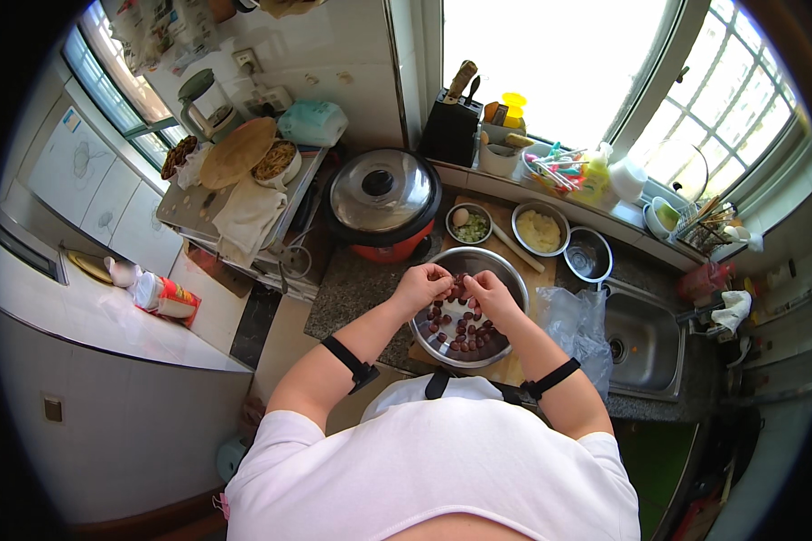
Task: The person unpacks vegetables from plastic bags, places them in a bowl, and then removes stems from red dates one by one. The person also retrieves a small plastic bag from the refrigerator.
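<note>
Over a wide stainless steel bowl (pixel 524 308), my two hands meet at a small bunch of dark red grapes (pixel 458 287). My left hand (pixel 423 285) pinches the bunch from its left side; its stem is too small to make out. On the other side, the fingers of my right hand (pixel 492 297) are closed at the grapes. Several loose grapes (pixel 472 338) lie spread over the bottom of the bowl. Beneath the bowl is a wooden board (pixel 548 270), and a crumpled clear plastic bag (pixel 572 324) lies to the right.
Behind the bowl stand a small bowl with an egg and chopped greens (pixel 470 226), a rolling pin (pixel 517 249), a bowl of yellowish mash (pixel 540 231) and a steel basin (pixel 589 253). A red electric cooker (pixel 382 203) is at left, a sink (pixel 639 338) at right.
</note>
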A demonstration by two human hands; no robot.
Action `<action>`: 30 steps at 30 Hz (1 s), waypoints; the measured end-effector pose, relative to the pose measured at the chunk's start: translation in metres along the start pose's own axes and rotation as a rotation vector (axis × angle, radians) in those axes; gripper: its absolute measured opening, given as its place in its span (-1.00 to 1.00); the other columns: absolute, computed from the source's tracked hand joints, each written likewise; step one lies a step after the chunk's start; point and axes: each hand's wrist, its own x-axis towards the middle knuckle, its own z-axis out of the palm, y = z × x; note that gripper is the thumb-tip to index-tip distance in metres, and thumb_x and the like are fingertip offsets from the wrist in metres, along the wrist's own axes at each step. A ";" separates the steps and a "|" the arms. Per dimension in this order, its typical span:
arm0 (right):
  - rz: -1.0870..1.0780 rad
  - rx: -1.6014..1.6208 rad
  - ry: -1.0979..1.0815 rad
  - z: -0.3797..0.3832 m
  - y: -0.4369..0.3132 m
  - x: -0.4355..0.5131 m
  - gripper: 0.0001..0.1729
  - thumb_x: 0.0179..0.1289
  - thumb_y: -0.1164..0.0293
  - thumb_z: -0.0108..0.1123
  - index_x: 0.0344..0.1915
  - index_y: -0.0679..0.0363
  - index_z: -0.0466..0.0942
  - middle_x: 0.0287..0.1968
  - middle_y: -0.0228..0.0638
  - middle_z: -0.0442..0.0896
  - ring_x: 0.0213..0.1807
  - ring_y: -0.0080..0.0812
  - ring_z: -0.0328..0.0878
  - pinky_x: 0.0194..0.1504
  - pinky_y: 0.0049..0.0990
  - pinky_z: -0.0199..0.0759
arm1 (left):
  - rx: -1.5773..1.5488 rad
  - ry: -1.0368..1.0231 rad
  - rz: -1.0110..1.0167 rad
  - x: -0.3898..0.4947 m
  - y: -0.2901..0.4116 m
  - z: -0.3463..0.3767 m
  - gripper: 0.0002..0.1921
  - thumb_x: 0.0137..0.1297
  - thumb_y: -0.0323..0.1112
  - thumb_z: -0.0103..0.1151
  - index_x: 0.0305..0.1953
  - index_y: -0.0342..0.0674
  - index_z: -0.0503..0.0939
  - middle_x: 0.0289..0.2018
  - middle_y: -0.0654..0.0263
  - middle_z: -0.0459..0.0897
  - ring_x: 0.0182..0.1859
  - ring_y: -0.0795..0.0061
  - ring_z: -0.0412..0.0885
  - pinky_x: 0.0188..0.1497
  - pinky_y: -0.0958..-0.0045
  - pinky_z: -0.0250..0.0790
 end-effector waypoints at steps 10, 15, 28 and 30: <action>-0.281 -0.205 0.058 0.005 -0.009 0.001 -0.74 0.29 0.30 0.29 -0.27 0.28 0.50 -0.43 -0.34 0.64 -0.43 -0.56 0.56 -0.43 -0.52 0.41 | 0.395 0.014 0.181 -0.008 0.010 0.011 -0.87 0.18 -0.50 0.22 -0.23 -0.36 0.63 -0.36 0.28 0.74 -0.32 0.62 0.68 -0.24 0.54 0.51; -0.277 -0.258 0.120 0.009 -0.022 -0.006 -0.65 0.29 0.22 0.32 -0.34 0.31 0.51 -0.48 -0.29 0.66 -0.47 -0.53 0.58 -0.44 -0.50 0.44 | 0.343 -0.024 0.153 -0.010 0.009 0.014 -0.82 0.22 -0.38 0.31 -0.24 -0.37 0.65 -0.36 0.26 0.76 -0.33 0.62 0.68 -0.25 0.54 0.51; -0.407 -0.482 0.052 0.009 -0.050 -0.024 -0.73 0.24 0.30 0.36 -0.31 0.28 0.53 -0.44 -0.29 0.63 -0.42 -0.50 0.54 -0.36 -0.48 0.44 | 0.350 0.026 0.227 -0.013 0.011 0.017 -0.85 0.19 -0.37 0.34 -0.33 -0.34 0.67 -0.45 0.31 0.74 -0.38 0.66 0.66 -0.33 0.57 0.48; -0.442 -0.439 -0.013 0.007 -0.047 -0.022 -0.77 0.23 0.36 0.35 -0.25 0.27 0.56 -0.40 -0.32 0.61 -0.40 -0.51 0.52 -0.33 -0.49 0.43 | 0.303 -0.001 0.213 -0.012 0.009 0.015 -0.86 0.19 -0.38 0.34 -0.33 -0.34 0.67 -0.46 0.31 0.74 -0.39 0.66 0.65 -0.33 0.58 0.48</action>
